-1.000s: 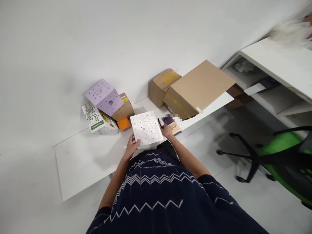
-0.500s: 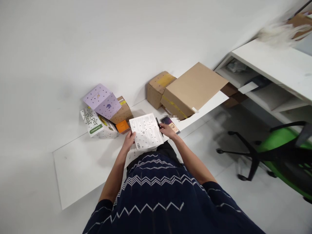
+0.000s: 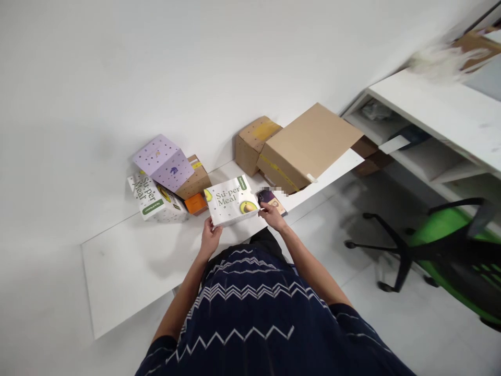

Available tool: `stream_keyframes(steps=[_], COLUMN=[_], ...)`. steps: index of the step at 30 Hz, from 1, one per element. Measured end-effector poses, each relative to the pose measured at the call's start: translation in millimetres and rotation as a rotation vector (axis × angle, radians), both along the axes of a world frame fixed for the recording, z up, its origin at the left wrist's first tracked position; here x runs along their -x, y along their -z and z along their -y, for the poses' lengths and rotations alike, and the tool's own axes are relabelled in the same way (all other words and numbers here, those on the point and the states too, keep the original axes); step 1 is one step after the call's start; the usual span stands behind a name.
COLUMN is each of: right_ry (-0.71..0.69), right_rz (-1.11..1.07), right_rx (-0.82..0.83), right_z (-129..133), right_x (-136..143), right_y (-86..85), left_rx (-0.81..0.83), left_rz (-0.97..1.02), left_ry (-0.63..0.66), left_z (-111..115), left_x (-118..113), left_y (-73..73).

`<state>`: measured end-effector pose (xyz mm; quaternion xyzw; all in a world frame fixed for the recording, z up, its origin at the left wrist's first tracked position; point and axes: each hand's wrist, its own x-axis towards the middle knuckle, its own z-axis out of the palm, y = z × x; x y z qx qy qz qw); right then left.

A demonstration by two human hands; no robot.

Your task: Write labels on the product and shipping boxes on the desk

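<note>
Both hands hold a white "Su-per Meal" box (image 3: 229, 204) printed with avocados, its lettered face turned up. My left hand (image 3: 210, 235) grips its near left corner. My right hand (image 3: 272, 215) is closed at its right end; I cannot make out whether a pen is still in those fingers. Just beyond the right hand lies a phone or card-like item with a dark top and a picture (image 3: 274, 201). To the left of the held box sits an orange box (image 3: 195, 202).
A second "Su-per Meal" box (image 3: 146, 194), a purple box (image 3: 166, 162) and a brown box (image 3: 199, 177) cluster left on the white table (image 3: 129, 271). Cardboard boxes (image 3: 313, 141) stand at the back right. A green chair (image 3: 442, 240) and white shelf unit (image 3: 446, 115) are on the right.
The white box has been turned over, from its small-print face to its lettered avocado face. The black pen seen by my right hand no longer shows clearly.
</note>
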<state>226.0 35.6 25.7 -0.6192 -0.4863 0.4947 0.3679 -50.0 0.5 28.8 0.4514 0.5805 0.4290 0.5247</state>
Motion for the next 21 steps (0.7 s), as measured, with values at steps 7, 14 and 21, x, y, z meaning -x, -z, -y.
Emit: stream_keyframes(steps=[7,14,21], right_ry=[0.068,0.324,0.483], right_rz=[0.090,0.353,0.299], right_rx=[-0.027,-0.265,-0.437], right_z=[4.3,13.2,0.8], right_x=[-5.8,-9.1,10.4], right_y=[-1.9,-66.7,-121.5], left_rx=[0.004,-0.402,-0.488], left_rz=[-0.038,-0.259,-0.290], left_ry=[0.014,-0.055,0.352], left_z=[1.7,-6.2,-28.6], left_x=[1.6,-12.5,-60.5], left_y=[-13.3,-60.7,-78.6])
